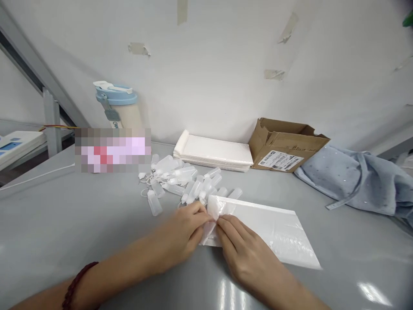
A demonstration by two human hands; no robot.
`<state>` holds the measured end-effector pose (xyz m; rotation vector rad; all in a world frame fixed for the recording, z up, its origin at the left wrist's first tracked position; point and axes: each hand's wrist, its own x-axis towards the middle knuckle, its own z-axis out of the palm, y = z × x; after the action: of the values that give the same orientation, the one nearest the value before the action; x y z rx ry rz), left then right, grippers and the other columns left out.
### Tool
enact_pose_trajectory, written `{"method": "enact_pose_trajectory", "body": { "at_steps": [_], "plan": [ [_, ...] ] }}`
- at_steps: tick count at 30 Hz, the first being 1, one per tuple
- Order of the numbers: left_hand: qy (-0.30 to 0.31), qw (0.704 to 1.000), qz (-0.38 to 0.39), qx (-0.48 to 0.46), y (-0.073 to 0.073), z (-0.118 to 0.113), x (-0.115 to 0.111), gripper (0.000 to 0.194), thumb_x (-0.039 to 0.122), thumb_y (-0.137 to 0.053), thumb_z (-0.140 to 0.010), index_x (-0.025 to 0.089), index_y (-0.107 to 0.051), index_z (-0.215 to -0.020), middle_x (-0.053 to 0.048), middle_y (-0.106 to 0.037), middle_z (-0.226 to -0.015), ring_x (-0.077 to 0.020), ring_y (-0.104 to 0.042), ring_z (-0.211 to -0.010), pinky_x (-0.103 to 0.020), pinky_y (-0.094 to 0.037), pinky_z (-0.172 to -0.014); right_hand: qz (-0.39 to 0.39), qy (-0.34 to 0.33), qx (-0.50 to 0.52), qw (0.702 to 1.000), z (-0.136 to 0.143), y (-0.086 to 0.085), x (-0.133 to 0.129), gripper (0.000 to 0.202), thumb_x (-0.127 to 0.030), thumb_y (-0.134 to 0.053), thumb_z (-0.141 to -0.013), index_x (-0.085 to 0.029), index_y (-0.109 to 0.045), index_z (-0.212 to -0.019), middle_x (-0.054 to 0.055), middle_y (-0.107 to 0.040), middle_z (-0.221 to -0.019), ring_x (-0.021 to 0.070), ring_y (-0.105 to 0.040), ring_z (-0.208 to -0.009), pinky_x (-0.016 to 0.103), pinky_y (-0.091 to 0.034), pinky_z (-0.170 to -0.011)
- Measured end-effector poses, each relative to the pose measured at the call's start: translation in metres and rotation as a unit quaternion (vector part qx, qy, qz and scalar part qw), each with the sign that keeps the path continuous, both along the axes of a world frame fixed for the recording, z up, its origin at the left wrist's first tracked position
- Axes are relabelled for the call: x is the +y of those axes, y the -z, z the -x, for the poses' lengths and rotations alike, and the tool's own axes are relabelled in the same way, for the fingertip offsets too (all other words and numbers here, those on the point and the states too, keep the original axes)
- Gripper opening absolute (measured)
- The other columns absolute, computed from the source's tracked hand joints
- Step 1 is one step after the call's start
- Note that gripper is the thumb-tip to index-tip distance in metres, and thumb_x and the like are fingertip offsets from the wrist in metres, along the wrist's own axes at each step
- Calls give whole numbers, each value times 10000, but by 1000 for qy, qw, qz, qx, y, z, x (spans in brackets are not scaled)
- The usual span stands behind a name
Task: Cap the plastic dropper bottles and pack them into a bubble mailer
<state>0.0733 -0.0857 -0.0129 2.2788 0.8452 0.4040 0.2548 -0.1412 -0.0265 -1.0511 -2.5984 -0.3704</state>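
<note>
A white padded envelope [274, 226] lies flat on the grey table in front of me, its flap end to the left. My left hand [182, 237] pinches the edge of the flap, thumb and fingers closed on it. Right beside it, my right hand [240, 249] has its fingers bent and pressed together on the envelope at the base of the flap. The fingertips of both hands almost meet there. Just beyond the envelope lies a loose heap of small translucent plastic dropper bottles [190, 176] with caps on loops.
Against the wall rests a stack of white padded envelopes [216, 148]. An opened cardboard box [290, 148] with a label stands to its right, beside a light blue cloth [358, 181]. At the back left is a tumbler [124, 107] with a blue lid, near a blurred-out pink patch.
</note>
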Motion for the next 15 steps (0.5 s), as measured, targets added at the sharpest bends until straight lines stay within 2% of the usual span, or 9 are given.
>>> {"method": "enact_pose_trajectory", "body": {
  "at_steps": [2, 5, 8, 12, 14, 15],
  "plan": [
    [38, 999, -36, 9, 2, 1, 1, 362, 16, -369, -814, 165, -620, -1028, -88, -580, -1017, -197, -579, -902, -324, -490, -804, -35, 10, 16, 999, -1, -1, 2, 299, 30, -358, -847, -27, -646, -903, 165, -658, -835, 261, -618, -855, 390, -545, -745],
    [80, 987, -136, -12, 6, 1, 3, 475, -47, -371, -752, 122, -554, -1157, -149, -551, -1169, -266, -502, -1130, -409, -456, -936, -75, 25, 47, 996, -3, -9, 2, 325, 31, -330, -859, -47, -644, -897, 145, -674, -783, 239, -645, -807, 363, -557, -702],
    [86, 963, -241, -82, 11, 1, 4, 453, -41, -367, -806, 109, -516, -1207, -175, -565, -1228, -276, -443, -1241, -442, -409, -1016, -106, 24, 66, 992, -6, -17, -1, 324, 11, -329, -861, -63, -637, -930, 152, -698, -837, 241, -658, -841, 366, -554, -720],
    [62, 909, -370, -183, 12, -4, 3, 361, 0, -451, -839, 103, -528, -1177, -171, -666, -1082, -253, -570, -1121, -403, -471, -968, -134, 9, 89, 987, -13, -22, -7, 290, -56, -370, -872, -82, -620, -1017, 163, -695, -950, 275, -622, -1001, 401, -535, -769],
    [47, 869, -429, -243, 5, -12, 4, 329, -3, -487, -817, 76, -541, -1132, -166, -696, -974, -247, -620, -1021, -380, -521, -886, -226, 41, 129, 965, -19, -23, -6, 228, -89, -463, -858, -99, -612, -1031, 158, -677, -1003, 293, -590, -1065, 431, -508, -815],
    [43, 857, -439, -267, 0, -20, 5, 304, -8, -498, -807, 64, -549, -1098, -163, -699, -934, -240, -635, -967, -365, -535, -840, -293, 67, 150, 942, -22, -25, -4, 222, -96, -534, -830, -109, -608, -1038, 156, -662, -1048, 302, -574, -1089, 442, -490, -839]
  ]
}}
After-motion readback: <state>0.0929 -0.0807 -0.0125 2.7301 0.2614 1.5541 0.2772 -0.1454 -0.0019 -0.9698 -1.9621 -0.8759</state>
